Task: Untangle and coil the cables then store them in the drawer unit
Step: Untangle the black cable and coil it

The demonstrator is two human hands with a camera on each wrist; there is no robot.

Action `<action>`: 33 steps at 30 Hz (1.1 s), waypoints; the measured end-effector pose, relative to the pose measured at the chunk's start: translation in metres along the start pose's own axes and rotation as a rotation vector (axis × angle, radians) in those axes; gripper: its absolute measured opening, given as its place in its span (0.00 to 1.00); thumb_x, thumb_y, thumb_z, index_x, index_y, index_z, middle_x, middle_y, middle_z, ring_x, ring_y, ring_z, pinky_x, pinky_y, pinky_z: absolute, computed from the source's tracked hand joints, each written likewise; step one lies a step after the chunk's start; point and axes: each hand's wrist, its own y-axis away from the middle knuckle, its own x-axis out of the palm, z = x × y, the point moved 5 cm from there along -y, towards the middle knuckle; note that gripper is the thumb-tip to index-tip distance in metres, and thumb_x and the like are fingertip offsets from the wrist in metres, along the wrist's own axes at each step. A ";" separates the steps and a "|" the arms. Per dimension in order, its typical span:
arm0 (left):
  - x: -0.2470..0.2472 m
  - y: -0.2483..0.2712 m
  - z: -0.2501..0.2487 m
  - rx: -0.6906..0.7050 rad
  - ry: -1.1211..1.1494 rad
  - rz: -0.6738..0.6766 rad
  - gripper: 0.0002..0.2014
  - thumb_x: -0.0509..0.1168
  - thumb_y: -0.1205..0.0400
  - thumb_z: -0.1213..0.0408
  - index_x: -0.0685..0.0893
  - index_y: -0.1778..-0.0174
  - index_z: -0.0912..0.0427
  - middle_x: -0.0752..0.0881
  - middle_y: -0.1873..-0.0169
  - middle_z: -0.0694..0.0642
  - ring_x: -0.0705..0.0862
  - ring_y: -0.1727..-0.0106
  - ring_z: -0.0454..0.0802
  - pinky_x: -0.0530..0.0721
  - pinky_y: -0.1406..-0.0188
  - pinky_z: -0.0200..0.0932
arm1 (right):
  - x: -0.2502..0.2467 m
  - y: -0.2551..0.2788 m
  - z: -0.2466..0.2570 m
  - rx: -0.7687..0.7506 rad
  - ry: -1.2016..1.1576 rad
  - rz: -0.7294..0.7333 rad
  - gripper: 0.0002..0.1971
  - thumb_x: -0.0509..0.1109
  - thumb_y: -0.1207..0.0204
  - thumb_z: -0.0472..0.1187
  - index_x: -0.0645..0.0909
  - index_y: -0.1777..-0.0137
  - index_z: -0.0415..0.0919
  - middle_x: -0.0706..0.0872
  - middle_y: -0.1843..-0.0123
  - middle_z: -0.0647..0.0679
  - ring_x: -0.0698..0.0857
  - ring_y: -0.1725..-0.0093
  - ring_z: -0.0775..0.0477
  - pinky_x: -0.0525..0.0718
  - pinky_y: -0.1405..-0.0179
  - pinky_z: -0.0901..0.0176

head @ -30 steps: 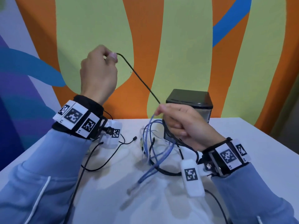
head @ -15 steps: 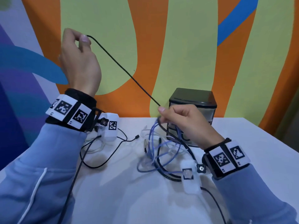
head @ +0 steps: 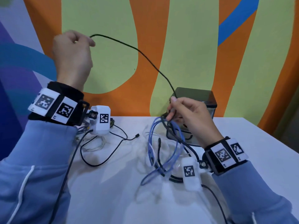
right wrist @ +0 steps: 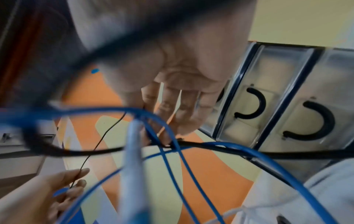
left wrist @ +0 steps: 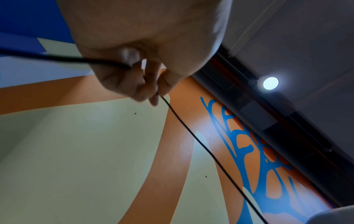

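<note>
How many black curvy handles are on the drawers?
2 show: one handle beside the right hand, another handle right of it. A third may hide behind the hand.

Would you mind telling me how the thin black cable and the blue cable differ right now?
The thin black cable arcs through the air between the left hand and right hand; the blue cable hangs in loops from the right hand onto the white table. The black one looks thinner and runs singly, while the blue one lies tangled with others. Both pass through the right hand.
</note>
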 end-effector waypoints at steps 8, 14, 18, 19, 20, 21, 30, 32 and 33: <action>0.041 0.041 -0.031 0.006 0.035 0.540 0.19 0.74 0.14 0.51 0.84 0.26 0.45 0.87 0.53 0.49 0.85 0.65 0.45 0.80 0.73 0.40 | 0.003 -0.002 -0.002 -0.081 -0.054 -0.093 0.15 0.68 0.10 0.46 0.87 0.55 0.37 0.87 0.62 0.37 0.86 0.60 0.50 0.84 0.53 0.56; 0.063 0.070 -0.044 0.294 -0.193 0.562 0.34 0.76 0.19 0.42 0.71 0.17 0.37 0.75 0.34 0.54 0.86 0.43 0.54 0.87 0.40 0.52 | 0.007 -0.003 -0.008 0.012 -0.145 0.009 0.15 0.66 0.10 0.50 0.84 0.53 0.42 0.88 0.60 0.43 0.85 0.57 0.46 0.80 0.52 0.46; 0.066 0.098 -0.068 0.659 -0.551 0.543 0.49 0.72 0.26 0.56 0.57 0.11 0.26 0.64 0.18 0.56 0.64 0.15 0.58 0.57 0.16 0.78 | 0.006 -0.005 -0.009 -0.088 -0.002 0.005 0.16 0.65 0.09 0.49 0.86 0.51 0.38 0.82 0.63 0.41 0.80 0.63 0.48 0.78 0.58 0.57; 0.070 0.104 -0.070 0.728 -0.638 0.578 0.45 0.72 0.26 0.53 0.61 0.13 0.24 0.65 0.17 0.53 0.63 0.13 0.55 0.50 0.15 0.79 | 0.007 -0.004 -0.008 -0.114 0.029 0.009 0.16 0.65 0.09 0.49 0.87 0.51 0.39 0.79 0.65 0.41 0.77 0.64 0.48 0.76 0.60 0.59; 0.075 0.109 -0.069 0.772 -0.684 0.648 0.39 0.72 0.24 0.46 0.67 0.16 0.23 0.71 0.18 0.50 0.67 0.14 0.51 0.49 0.14 0.78 | 0.008 -0.003 -0.007 -0.126 0.052 0.017 0.16 0.65 0.09 0.50 0.87 0.51 0.40 0.75 0.65 0.40 0.74 0.65 0.48 0.73 0.63 0.59; 0.079 0.113 -0.067 0.775 -0.688 0.742 0.32 0.70 0.23 0.40 0.75 0.20 0.25 0.78 0.24 0.46 0.74 0.19 0.46 0.56 0.14 0.74 | 0.009 -0.002 -0.005 -0.133 0.075 0.031 0.16 0.64 0.09 0.51 0.86 0.51 0.41 0.72 0.65 0.39 0.71 0.65 0.47 0.70 0.65 0.58; 0.095 0.121 -0.046 0.645 -0.682 0.988 0.11 0.70 0.13 0.56 0.94 0.59 0.50 0.84 0.76 0.47 0.80 0.69 0.44 0.77 0.67 0.49 | 0.019 0.000 -0.016 -0.114 0.187 0.218 0.08 0.78 0.17 0.47 0.85 0.41 0.51 0.81 0.50 0.39 0.76 0.53 0.43 0.77 0.51 0.59; 0.088 0.117 -0.050 0.585 -0.597 1.094 0.11 0.72 0.13 0.57 0.93 0.61 0.50 0.83 0.77 0.48 0.77 0.73 0.43 0.72 0.71 0.42 | 0.017 -0.001 -0.023 -0.081 0.241 0.200 0.16 0.83 0.22 0.48 0.82 0.38 0.56 0.86 0.43 0.52 0.82 0.44 0.53 0.80 0.43 0.66; 0.084 0.116 -0.053 0.547 -0.537 1.146 0.11 0.72 0.12 0.56 0.93 0.61 0.51 0.83 0.77 0.49 0.76 0.74 0.43 0.70 0.73 0.39 | 0.015 -0.002 -0.026 -0.079 0.246 0.173 0.18 0.84 0.24 0.47 0.83 0.38 0.54 0.87 0.41 0.51 0.84 0.42 0.55 0.81 0.41 0.67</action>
